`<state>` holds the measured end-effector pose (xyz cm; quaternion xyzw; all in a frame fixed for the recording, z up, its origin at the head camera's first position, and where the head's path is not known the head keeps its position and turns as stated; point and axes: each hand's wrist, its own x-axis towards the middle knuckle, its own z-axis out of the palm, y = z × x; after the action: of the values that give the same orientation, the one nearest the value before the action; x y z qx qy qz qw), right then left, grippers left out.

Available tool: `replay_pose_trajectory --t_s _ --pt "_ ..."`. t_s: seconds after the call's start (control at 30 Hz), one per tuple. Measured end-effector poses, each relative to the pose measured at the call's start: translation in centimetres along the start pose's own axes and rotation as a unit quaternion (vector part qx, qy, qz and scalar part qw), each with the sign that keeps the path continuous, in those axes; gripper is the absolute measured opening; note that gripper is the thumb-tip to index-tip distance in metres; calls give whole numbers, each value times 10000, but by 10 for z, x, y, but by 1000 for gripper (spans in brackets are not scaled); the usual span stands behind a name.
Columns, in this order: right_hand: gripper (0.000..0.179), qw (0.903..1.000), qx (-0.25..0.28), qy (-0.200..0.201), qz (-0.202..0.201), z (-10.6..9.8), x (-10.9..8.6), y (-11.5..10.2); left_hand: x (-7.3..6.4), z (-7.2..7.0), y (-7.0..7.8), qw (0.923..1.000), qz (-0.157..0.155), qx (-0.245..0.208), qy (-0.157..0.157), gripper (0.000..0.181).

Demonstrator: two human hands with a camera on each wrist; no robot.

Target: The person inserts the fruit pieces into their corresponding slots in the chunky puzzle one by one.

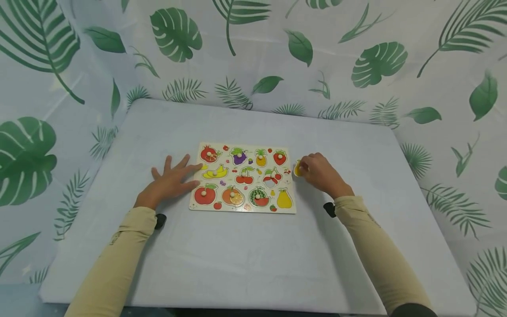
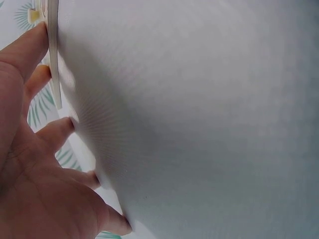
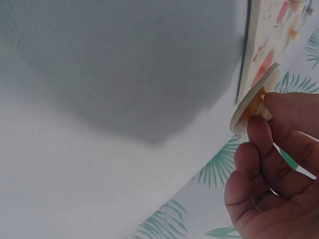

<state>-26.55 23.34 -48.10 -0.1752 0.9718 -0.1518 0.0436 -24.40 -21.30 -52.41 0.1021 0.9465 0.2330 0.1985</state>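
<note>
A wooden fruit puzzle board (image 1: 242,210) lies on the table, its fruit pieces mostly showing small round knobs. My left hand (image 1: 168,182) has its fingers spread at the board's left edge, thumb and index finger touching that edge and the other fingertips on the cloth. Just past the board's right side, my right hand (image 1: 321,174) pinches a yellow knobbed puzzle piece (image 1: 297,169). In the right wrist view, thumb and index finger grip the knob, and the puzzle piece (image 3: 247,105) is tilted and seen edge-on. The pear (image 1: 284,199) at the board's lower right shows no knob.
A white cloth covers the table (image 1: 245,259), which ends at a front edge near the body. Behind and beside it hangs a white backdrop (image 1: 253,57) printed with green leaves. Both wrists carry a small black device.
</note>
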Motion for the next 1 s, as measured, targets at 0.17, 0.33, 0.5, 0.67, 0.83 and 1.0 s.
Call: replay_pose_trajectory --t_s 0.17,0.33,0.5,0.67,0.83,1.0 --pt "11 9999 43 3 -128 5 -7 -10 0 1 -1 10000 -11 0 5 72" --pt "9 9991 -3 65 -427 13 -15 -19 0 0 -1 10000 -11 -9 20 73" --pt "8 9973 10 96 -722 21 -24 -26 0 0 -1 10000 29 4 6 72" --pt "7 9962 113 59 -857 27 -33 -32 0 0 0 10000 -33 31 0 73" --pt "5 9948 101 37 -1013 33 -39 -36 1 0 0 10000 -45 57 1 73" --pt "5 9934 11 89 -1141 39 -45 -40 0 0 1 10000 -20 61 22 73"
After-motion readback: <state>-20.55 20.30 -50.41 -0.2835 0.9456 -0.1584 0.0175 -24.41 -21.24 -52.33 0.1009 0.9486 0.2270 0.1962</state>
